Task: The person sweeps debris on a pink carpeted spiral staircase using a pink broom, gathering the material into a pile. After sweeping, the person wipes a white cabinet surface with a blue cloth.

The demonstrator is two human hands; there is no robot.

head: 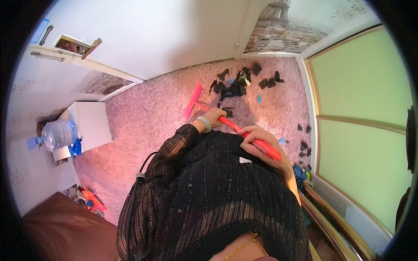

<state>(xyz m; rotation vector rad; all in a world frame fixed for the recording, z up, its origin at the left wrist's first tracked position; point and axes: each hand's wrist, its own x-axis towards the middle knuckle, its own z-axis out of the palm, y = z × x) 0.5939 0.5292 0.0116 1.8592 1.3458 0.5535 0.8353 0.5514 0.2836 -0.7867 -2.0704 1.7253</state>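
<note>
Both hands grip the red handle (232, 124) of a broom or squeegee-like tool with a pink crossbar head (192, 101). My left hand (214, 118), below a pale bracelet, is closed round the shaft nearer the head. Close to the upper end, my right hand (259, 140) wraps the thicker grip. The head rests on or just over a pinkish carpet (156, 111); contact cannot be told. To the right of the head lies a heap of black scraps (233, 89), with bits of blue and green among them. More black pieces (270, 82) lie nearby.
A white door (183, 36) borders the carpet ahead. Green sliding panels (359, 78) stand to the right, with black scraps (304, 145) along their base. At left, a large water bottle (60, 134) is by a white cabinet (93, 125). A brown cover (65, 228) fills the lower left.
</note>
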